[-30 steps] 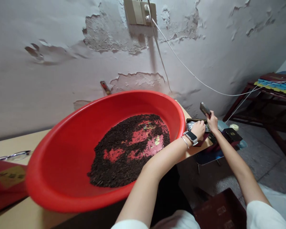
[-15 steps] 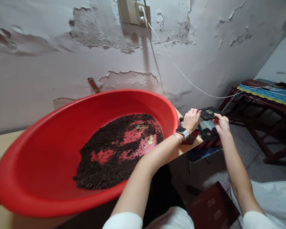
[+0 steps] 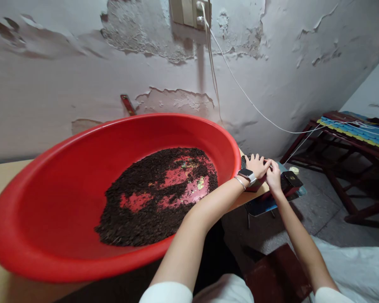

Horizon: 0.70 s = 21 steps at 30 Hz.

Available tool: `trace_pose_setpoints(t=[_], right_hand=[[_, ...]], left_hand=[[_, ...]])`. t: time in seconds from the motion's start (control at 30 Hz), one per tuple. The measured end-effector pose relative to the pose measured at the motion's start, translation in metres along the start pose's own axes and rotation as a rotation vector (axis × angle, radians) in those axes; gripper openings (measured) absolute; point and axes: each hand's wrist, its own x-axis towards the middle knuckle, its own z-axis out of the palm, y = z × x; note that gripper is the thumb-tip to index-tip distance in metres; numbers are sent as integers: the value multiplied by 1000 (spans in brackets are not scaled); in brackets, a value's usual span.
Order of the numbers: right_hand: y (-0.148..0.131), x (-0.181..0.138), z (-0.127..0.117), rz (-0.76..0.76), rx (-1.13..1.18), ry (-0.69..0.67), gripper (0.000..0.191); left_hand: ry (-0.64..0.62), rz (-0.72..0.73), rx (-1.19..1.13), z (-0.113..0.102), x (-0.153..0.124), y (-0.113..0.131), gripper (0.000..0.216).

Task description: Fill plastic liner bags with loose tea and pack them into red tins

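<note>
Dark-red box at the table's edge: basin at nine o'clock, floor opening toward four. Left hand lies spread on top; right hand, fingers bunched, meets it at three o'clock.

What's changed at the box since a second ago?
The right hand swung the dark lid leftward and down onto the box, where the hands mostly hide it. The left hand, earlier at the open box, now lies on top. Whether the right has let go is unclear. The red basin and its dark crumbly contents stayed put.
</note>
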Motion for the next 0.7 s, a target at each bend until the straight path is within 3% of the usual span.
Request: trace_pose_setpoints(t=[0.1, 0.2, 0.3, 0.47, 0.7], right_hand=[[5, -10, -6, -175, -200, 68, 34], [8, -15, -12, -251, -340, 133, 35], [13, -16, -16, -287, -419, 136, 36], [23, -15, -14, -280, -345, 48, 44], [24, -30, 14, -140, -259, 242, 49]], left_hand=[[-119, 33, -32, 3, 3, 0, 49], [-179, 134, -8, 8, 8, -2, 52], [-143, 186, 29, 16, 10, -5, 54], [-86, 203, 82, 22, 10, -6, 51], [35, 71, 219, 10, 5, 6, 57]])
